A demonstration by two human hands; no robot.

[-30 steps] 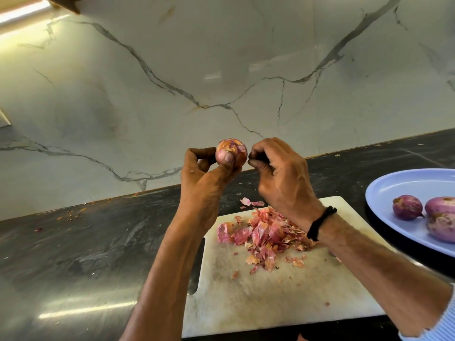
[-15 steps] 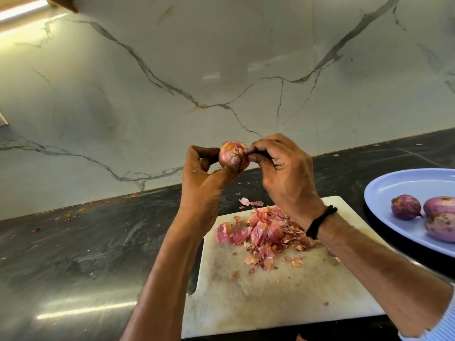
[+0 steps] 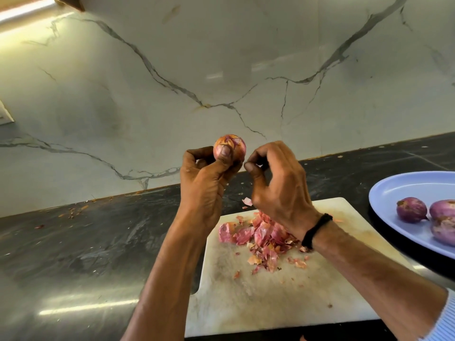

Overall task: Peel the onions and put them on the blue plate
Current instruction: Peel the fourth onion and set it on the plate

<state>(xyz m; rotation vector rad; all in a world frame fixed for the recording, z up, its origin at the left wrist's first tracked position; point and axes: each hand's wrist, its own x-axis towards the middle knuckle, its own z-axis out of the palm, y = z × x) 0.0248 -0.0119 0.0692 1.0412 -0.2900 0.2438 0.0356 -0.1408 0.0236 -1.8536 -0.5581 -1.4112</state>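
Half a second ago the right grip (image 3: 278,188) was pressed against the right flank of the onion (image 3: 234,145). Now we see it drawn slightly off to the lower right, thumb and forefinger closed together just beside the bulb. A pale fleck shows between them, which we take for a scrap of skin (image 3: 258,165), though it is too small to be sure. We read that as one more strip coming away, so the peeling is moving on but is not finished.

The left grip (image 3: 206,183) is clamped on the onion, with its thumb laid up the front face and its fingers behind. It holds the onion in the air at the centre of the frame, above the far edge of the white cutting board (image 3: 270,303).

The onion looks patchy: orange-tan papery skin with purple streaks breaking through near the top. It lacks the smooth, even purple of the three peeled onions (image 3: 411,209) on the blue plate (image 3: 394,190) at the right edge of the frame. We judge that several more pulls are needed before it joins them.

A heap of pink peelings (image 3: 261,232) lies on the board below the right wrist, and a few flakes are scattered on the dark surface (image 3: 86,242) at the left
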